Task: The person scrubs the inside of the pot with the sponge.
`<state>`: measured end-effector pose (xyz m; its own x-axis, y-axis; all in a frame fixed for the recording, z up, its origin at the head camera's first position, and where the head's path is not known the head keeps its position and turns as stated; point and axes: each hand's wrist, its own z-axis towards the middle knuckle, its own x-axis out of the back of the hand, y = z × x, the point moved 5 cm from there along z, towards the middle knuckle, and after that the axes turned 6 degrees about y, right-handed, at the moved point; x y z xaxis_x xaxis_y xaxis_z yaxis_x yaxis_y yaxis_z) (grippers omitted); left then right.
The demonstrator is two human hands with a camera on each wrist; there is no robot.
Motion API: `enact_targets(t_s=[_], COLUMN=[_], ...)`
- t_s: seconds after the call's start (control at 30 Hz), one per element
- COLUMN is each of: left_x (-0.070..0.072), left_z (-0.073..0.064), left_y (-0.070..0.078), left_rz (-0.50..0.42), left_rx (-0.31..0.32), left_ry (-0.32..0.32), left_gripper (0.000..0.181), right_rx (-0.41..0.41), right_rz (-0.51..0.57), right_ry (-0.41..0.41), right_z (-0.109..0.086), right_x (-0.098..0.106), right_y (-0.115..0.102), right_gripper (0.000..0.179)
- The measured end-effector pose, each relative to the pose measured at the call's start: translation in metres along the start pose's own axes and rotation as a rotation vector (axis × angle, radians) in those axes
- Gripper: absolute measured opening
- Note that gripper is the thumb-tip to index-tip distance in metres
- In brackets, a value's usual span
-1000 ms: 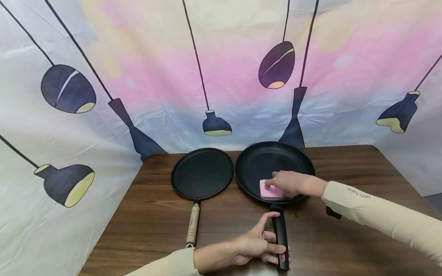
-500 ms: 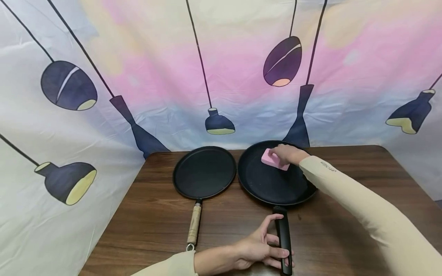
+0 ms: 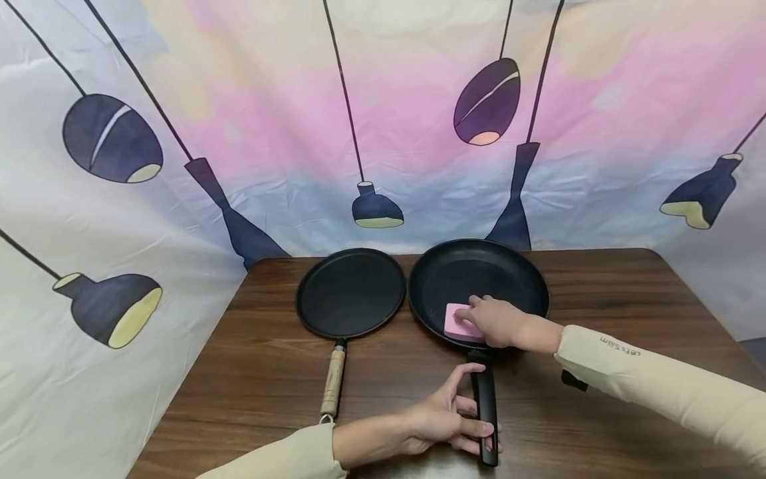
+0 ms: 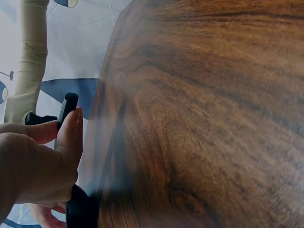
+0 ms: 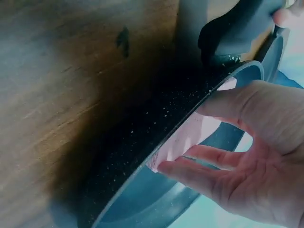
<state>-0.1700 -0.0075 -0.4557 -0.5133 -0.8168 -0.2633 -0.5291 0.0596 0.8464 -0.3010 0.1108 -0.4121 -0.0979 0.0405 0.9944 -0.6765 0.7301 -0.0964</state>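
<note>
A large black frying pan (image 3: 473, 269) lies on the wooden table with its handle (image 3: 486, 399) pointing toward me. My left hand (image 3: 439, 416) grips that handle from the left, thumb on top and fingers beneath. In the left wrist view the handle's end (image 4: 69, 102) sticks out past the thumb and a finger. Inside the pan, at its near edge, my right hand (image 3: 503, 322) pinches a pink sponge (image 3: 459, 320). From the right wrist view, thumb and fingers hold the sponge (image 5: 183, 137) along its sides, just behind the pan's rim (image 5: 142, 166).
A smaller flat black pan (image 3: 352, 293) with a light wooden handle (image 3: 334, 382) lies close to the left of the frying pan. Behind the wooden table (image 3: 598, 299) hangs a cloth (image 3: 287, 86) printed with lamps. A small black object (image 3: 573, 380) shows below the right sleeve.
The sponge in my right hand moved from the pan's near edge to its far side, then back to the near edge. My left hand keeps its grip on the handle.
</note>
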Motion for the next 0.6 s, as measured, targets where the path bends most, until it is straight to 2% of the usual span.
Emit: enact_targets(t_s=[0.07, 0.17, 0.3, 0.47, 0.53, 0.6], left_x=[0.001, 0.001, -0.002, -0.004, -0.002, 0.000], left_z=[0.000, -0.001, -0.001, -0.001, -0.001, 0.000], left_y=[0.000, -0.001, -0.003, -0.005, -0.004, -0.001], left_rz=[-0.011, -0.023, -0.032, -0.048, -0.046, -0.041], left_rx=[0.002, 0.006, -0.001, -0.006, -0.011, -0.022], left_ry=[0.000, 0.002, 0.007, 0.007, 0.011, 0.016], left_gripper=[0.079, 0.080, 0.079, 0.080, 0.079, 0.079], right_rx=[0.002, -0.006, -0.109, -0.321, -0.356, -0.338], right_rz=[0.010, 0.023, 0.035, 0.117, 0.120, 0.091], right_ry=[-0.001, -0.046, -0.077, -0.085, -0.090, -0.091], right_z=[0.005, 0.022, 0.053, 0.078, 0.083, 0.086], right_x=[0.002, 0.003, 0.003, 0.005, 0.006, 0.007], right_y=[0.003, 0.015, 0.040, 0.074, 0.079, 0.078], right_gripper=[0.051, 0.052, 0.057, 0.062, 0.064, 0.064])
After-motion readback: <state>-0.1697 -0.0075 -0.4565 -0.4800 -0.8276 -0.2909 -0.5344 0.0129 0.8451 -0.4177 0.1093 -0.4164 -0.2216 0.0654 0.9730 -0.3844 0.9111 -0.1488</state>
